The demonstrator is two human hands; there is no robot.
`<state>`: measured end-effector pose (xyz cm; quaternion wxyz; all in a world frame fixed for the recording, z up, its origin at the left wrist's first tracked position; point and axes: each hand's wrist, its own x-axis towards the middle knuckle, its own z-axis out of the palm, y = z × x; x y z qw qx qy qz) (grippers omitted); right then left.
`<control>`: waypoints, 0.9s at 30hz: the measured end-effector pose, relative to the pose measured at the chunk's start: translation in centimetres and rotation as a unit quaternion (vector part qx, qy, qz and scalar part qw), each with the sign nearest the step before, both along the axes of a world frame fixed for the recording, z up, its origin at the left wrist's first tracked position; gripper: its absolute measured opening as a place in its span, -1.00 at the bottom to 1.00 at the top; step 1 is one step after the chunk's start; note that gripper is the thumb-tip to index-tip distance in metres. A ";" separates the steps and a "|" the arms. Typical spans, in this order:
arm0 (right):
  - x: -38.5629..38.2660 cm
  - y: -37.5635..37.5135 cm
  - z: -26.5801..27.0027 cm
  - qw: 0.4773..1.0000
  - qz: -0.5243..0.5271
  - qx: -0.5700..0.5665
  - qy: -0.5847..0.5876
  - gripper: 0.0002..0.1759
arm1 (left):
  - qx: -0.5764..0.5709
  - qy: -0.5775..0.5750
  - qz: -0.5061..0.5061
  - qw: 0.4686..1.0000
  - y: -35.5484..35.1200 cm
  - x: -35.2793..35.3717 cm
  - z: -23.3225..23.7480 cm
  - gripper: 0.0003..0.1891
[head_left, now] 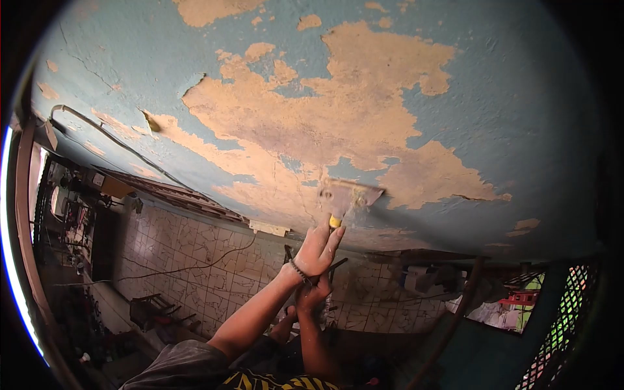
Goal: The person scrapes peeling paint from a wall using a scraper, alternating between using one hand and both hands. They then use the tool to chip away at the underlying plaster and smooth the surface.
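Note:
A wide-bladed paint scraper (351, 194) with a yellow collar lies against the peeling wall (312, 123), its blade flecked with paint debris. My left hand (318, 248), with a dark bead bracelet at the wrist, is closed around the scraper's handle just below the collar. Lower down, my right hand (314, 294) is closed in a fist in line with the handle; the part in its grip is mostly hidden behind my left wrist. Around the blade, blue paint has come away in large patches, baring a cream-coloured layer with ragged edges.
A conduit (123, 146) runs along the wall at left, with a curling paint flake (151, 121) near it. Far below is a tiled floor (195, 244) with a wooden chair (162, 309). A cable (195, 268) hangs across, and a lattice (559, 318) stands at right.

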<state>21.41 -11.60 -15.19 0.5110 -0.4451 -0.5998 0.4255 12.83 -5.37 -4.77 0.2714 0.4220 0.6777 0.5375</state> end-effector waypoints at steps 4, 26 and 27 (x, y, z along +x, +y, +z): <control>0.1 1.2 2.0 0.999 0.014 0.028 -0.007 -0.82 | 0.057 0.095 -0.002 0.994 0.4 -0.6 0.3 -0.54; 3.5 -0.1 3.3 0.997 -0.029 -0.032 -0.070 -0.71 | 0.025 0.108 -0.034 0.993 1.0 2.4 1.0 -0.59; 3.6 0.0 3.1 0.997 -0.033 -0.035 -0.068 -0.70 | 0.085 0.250 -0.032 0.964 1.2 2.2 -0.1 -0.60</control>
